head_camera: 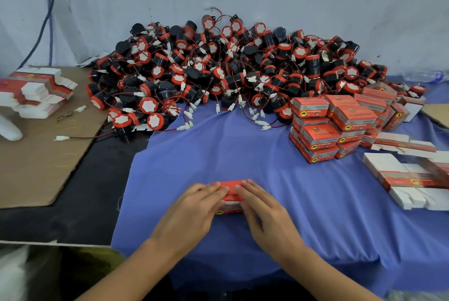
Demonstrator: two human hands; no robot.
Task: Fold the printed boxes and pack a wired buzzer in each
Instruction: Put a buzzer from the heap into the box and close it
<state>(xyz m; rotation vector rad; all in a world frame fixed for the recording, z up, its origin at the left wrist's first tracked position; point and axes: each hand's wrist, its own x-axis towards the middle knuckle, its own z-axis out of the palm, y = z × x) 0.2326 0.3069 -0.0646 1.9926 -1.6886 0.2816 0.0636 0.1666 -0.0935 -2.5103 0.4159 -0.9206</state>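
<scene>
Box (230, 191), red printed, sits on blue cloth (315, 223) at the near centre. Left hand (194, 208) and right hand (263, 208) press its top with nearly straight fingers, fingertips almost meeting, nothing gripped. Buzzer pile (218, 70) lies behind it. Packed boxes (325, 130) are stacked right, beside flat blanks (408, 179).

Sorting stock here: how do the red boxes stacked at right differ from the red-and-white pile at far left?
The stacked boxes are folded up and closed; the left pile is flat, unfolded blanks. The stacked boxes stand on the blue cloth; the left pile lies on brown cardboard. Both show red print.
</scene>
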